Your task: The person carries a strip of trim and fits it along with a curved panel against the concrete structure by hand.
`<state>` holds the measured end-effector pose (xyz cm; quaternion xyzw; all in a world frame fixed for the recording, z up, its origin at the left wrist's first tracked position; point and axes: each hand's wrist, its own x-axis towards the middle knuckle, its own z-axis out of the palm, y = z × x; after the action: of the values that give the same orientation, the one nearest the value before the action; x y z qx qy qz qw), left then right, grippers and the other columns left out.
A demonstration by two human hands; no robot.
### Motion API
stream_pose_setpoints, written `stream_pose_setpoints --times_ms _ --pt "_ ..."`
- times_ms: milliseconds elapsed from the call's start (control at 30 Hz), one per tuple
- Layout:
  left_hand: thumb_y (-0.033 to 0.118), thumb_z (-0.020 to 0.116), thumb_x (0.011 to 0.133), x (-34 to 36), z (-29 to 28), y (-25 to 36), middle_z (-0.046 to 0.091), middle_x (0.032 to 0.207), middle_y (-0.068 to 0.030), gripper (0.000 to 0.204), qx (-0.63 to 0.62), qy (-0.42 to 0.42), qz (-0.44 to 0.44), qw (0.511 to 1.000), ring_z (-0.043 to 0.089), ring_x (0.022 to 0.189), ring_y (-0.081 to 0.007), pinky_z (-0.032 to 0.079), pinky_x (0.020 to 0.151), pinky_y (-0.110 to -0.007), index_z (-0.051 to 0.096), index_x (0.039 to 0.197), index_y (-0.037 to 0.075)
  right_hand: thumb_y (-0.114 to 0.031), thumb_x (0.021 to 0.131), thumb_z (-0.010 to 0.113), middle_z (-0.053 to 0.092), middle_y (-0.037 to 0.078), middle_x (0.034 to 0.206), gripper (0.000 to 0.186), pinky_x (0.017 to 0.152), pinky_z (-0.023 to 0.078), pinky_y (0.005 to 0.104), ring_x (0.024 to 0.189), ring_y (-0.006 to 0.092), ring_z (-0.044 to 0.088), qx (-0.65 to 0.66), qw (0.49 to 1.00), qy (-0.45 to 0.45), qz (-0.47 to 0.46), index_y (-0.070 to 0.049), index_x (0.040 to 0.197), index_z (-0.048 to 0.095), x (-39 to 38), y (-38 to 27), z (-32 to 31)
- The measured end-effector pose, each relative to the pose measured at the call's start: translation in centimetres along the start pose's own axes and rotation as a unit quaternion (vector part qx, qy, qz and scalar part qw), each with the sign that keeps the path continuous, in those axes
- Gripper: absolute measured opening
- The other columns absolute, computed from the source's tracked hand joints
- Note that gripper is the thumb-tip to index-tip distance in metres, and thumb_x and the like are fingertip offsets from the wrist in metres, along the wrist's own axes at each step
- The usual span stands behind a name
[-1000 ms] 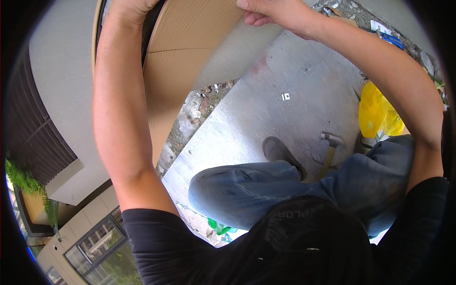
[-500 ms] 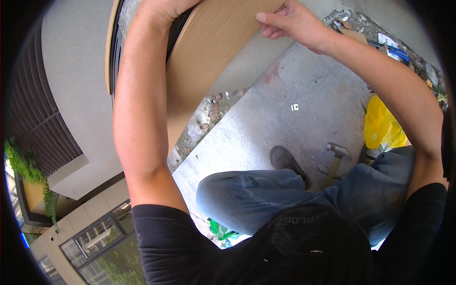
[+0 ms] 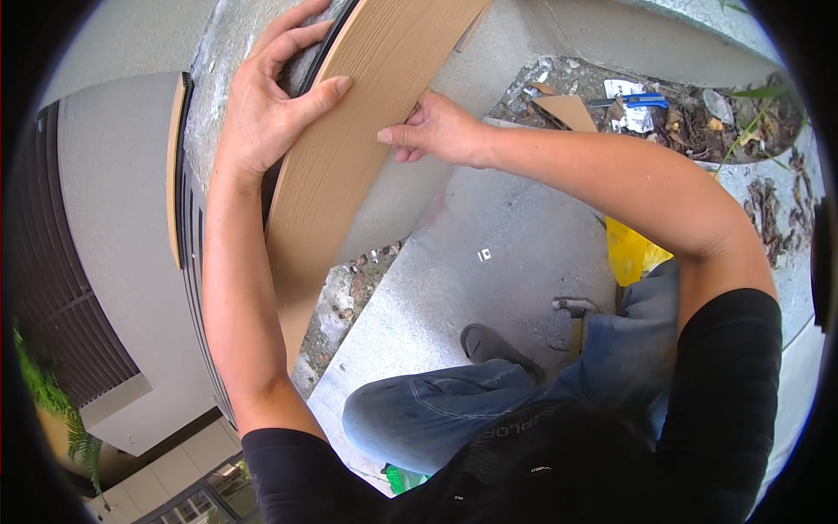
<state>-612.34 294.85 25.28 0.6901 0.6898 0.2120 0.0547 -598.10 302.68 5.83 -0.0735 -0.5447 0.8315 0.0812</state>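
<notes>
A long tan board (image 3: 358, 113) with a wood-grain face runs slantwise from the top middle down toward the lower left, along a low concrete wall. My left hand (image 3: 266, 113) grips its left edge, the thumb lying on the grained face and the fingers reaching over a black strip beside it. On the opposite edge, my right hand (image 3: 441, 131) pinches the board between its thumb and curled fingers. The fingertips under the board are hidden.
A hammer (image 3: 574, 306) lies on the concrete floor by my jeans, near a yellow plastic bag (image 3: 624, 249). At upper right, a blue utility knife (image 3: 637, 100) rests on debris beside cardboard (image 3: 566, 112). Another tan-edged strip (image 3: 177, 175) stands at left.
The view has shifted, bringing my whole left hand and more ground at upper right into sight. My right hand is now lower along the board's edge in the picture.
</notes>
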Motion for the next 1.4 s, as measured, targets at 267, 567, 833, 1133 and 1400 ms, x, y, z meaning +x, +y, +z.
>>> stream_pose_setpoints --times_ms 267,567,833,1133,1400 --pt "0.028 0.082 0.074 0.4 -0.1 1.7 0.055 0.151 -0.012 0.057 0.022 -0.018 -0.03 0.999 0.05 0.141 -0.0334 0.038 0.117 -0.046 0.069 0.122 0.001 -0.019 0.095 0.074 0.07 0.013 0.103 0.053 0.064 0.06 0.0318 0.075 0.0178 0.071 0.044 0.999 0.01 -0.018 0.0 0.134 0.044 -0.1 0.8 -0.1" --pt "0.03 0.084 0.076 0.6 -0.1 1.8 0.05 0.153 -0.0159 0.047 -0.026 -0.016 -0.066 0.997 0.046 0.143 -0.0337 0.034 0.118 -0.046 0.064 0.11 0.005 -0.016 0.097 0.072 0.069 0.01 0.103 0.047 0.063 0.059 0.0296 0.072 0.0154 0.069 0.045 0.999 0.018 0.014 -0.004 0.134 0.044 -0.6 -0.5 -0.2" --pt "0.02 0.078 0.074 0.4 -0.8 2.1 0.052 0.149 -0.0162 0.04 0.005 -0.004 -0.047 0.999 0.05 0.137 -0.0368 0.04 0.114 -0.045 0.061 0.105 0.003 -0.018 0.098 0.071 0.068 0.009 0.109 0.048 0.067 0.06 0.0305 0.078 0.0155 0.07 0.069 0.997 -0.004 0.017 -0.005 0.135 0.043 -0.4 -0.6 0.4" --pt "0.022 0.078 0.074 0.0 -0.7 1.7 0.05 0.15 -0.0158 0.041 -0.034 0.002 -0.059 0.998 0.05 0.138 -0.0359 0.041 0.113 -0.044 0.06 0.105 0.001 -0.023 0.099 0.069 0.068 0.01 0.114 0.046 0.072 0.061 0.0314 0.084 0.0173 0.071 0.044 0.998 -0.001 0.047 -0.004 0.133 0.045 -0.2 0.3 -0.2" --pt "0.018 0.077 0.074 0.1 -0.8 2.2 0.049 0.151 -0.0158 0.039 -0.044 -0.006 -0.072 0.996 0.046 0.141 -0.0354 0.038 0.115 -0.045 0.059 0.104 0.002 -0.018 0.105 0.039 0.065 0.013 0.109 0.031 0.071 0.058 0.0362 0.078 0.0196 0.066 0.128 0.956 0.25 0.083 -0.002 0.13 0.05 0.3 -1.8 -8.0"
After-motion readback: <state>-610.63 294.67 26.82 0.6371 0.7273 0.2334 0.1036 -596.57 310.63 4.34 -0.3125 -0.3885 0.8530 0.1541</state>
